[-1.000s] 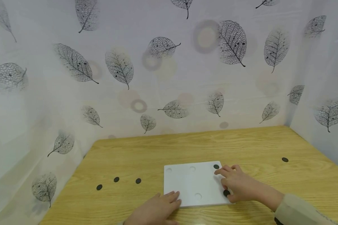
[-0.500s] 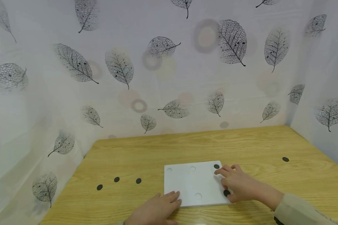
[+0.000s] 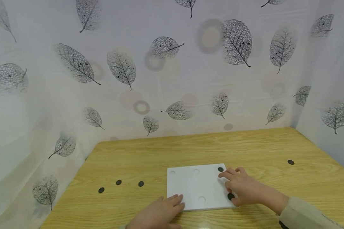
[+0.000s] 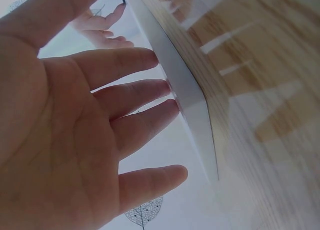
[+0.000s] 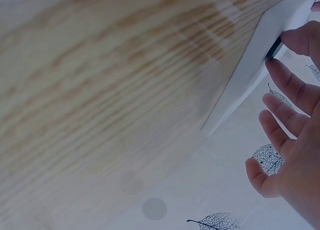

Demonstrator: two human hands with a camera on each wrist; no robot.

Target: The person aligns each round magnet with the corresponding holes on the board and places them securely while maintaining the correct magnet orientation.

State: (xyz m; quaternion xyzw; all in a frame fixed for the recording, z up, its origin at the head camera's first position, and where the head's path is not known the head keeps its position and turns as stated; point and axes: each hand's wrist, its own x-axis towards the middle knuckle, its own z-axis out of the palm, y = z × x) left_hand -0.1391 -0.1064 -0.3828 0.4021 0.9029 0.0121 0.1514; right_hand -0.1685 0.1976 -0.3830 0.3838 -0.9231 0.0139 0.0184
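A white rectangular board (image 3: 190,186) with shallow round recesses lies flat on the wooden table. My left hand (image 3: 160,213) rests its straight, slightly spread fingertips on the board's near left corner. At the near right corner, my right hand (image 3: 243,187) pinches a small black disc (image 3: 230,196) between thumb and index finger. In the right wrist view this disc (image 5: 274,48) stands edge-on at the board's surface, the other fingers held away from it. Another black disc (image 3: 220,169) sits at the far right corner, just beyond the right fingertips. Two recesses show along the far side, one along the near side.
Three more black discs lie on the table left of the board: a left one (image 3: 101,190), a middle one (image 3: 118,182) and a right one (image 3: 141,183). A single disc (image 3: 290,162) lies far right. A leaf-printed curtain (image 3: 189,79) encloses the table's back and sides.
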